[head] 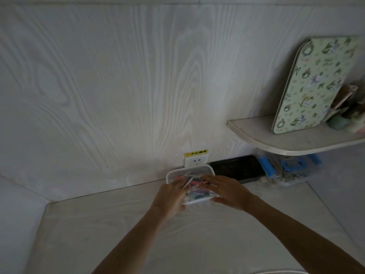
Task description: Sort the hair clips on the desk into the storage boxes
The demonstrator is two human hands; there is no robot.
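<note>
A clear storage box (189,169) with a white rim sits at the back of the desk against the wall, filled with several colourful hair clips (195,191). My left hand (169,196) is at the box's left side, fingers reaching over its rim onto the clips. My right hand (227,190) lies over the box's right side with fingers stretched flat and the thumb at the front edge. Whether either hand pinches a clip is blurred.
A wall socket (195,161) with a yellow label sits just behind the box. A black tray (237,168) and a clear box with blue items (286,169) stand to the right under a shelf (286,139) holding a patterned green board (316,84).
</note>
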